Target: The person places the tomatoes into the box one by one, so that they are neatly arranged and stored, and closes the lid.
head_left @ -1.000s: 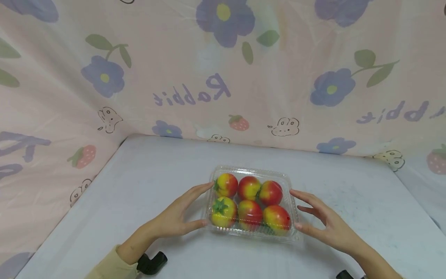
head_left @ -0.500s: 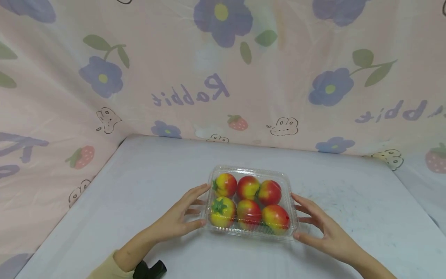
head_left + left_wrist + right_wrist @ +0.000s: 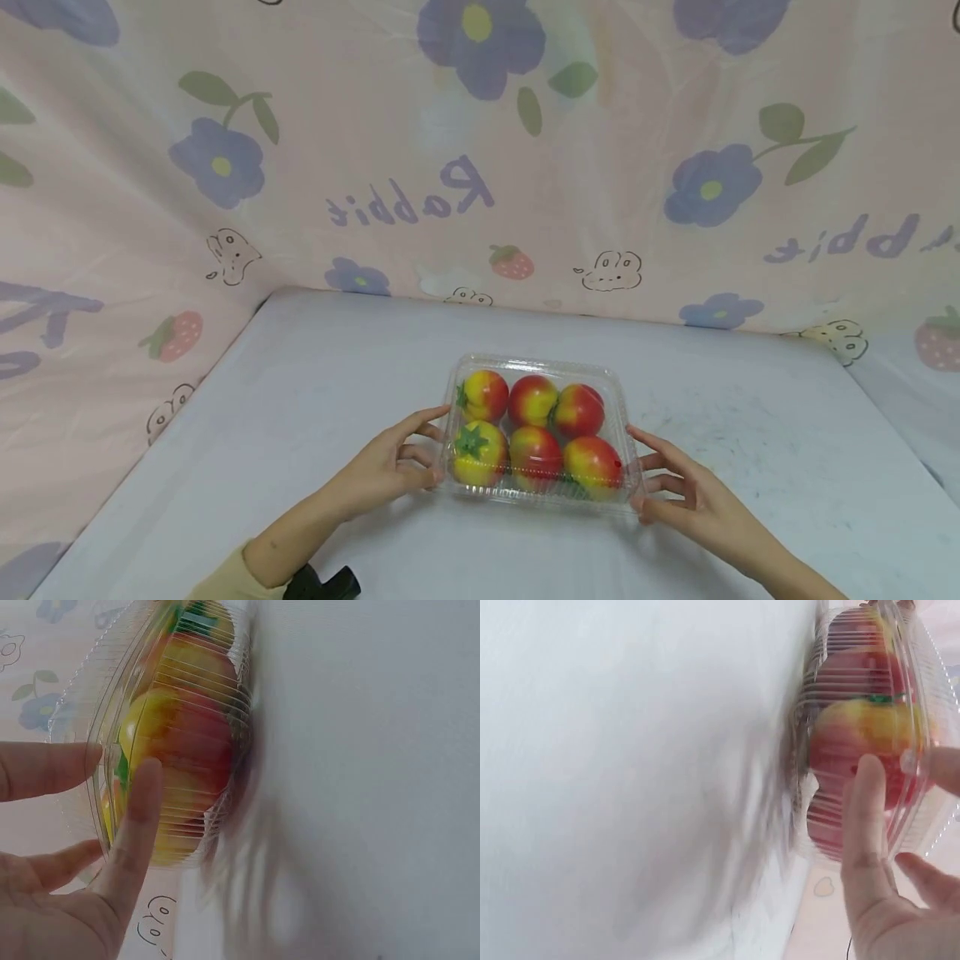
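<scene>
A clear plastic clamshell box (image 3: 536, 506) with its lid down lies on the white table. Inside sit several round red-and-yellow fruits (image 3: 592, 467), one with a green star-shaped leaf on top. My left hand (image 3: 382, 471) holds the box's left end, thumb near the front corner and index finger further back. At the opposite end my right hand (image 3: 697, 496) has its thumb on the front corner and its fingers along the side. In the left wrist view, fingers (image 3: 139, 799) touch the ribbed wall; the right wrist view shows fingers (image 3: 866, 802) doing likewise.
The white table (image 3: 360, 333) spreads around the box and shows faint dark smudges to the right. A pink curtain (image 3: 315, 108) with flowers, strawberries and rabbits hangs behind and at the sides. A black object (image 3: 322, 583) sits at the left wrist.
Both hands have slid slightly toward the front along the box's ends. Their fingers, straighter before, have curled in closer against it. The box has hardly moved.
</scene>
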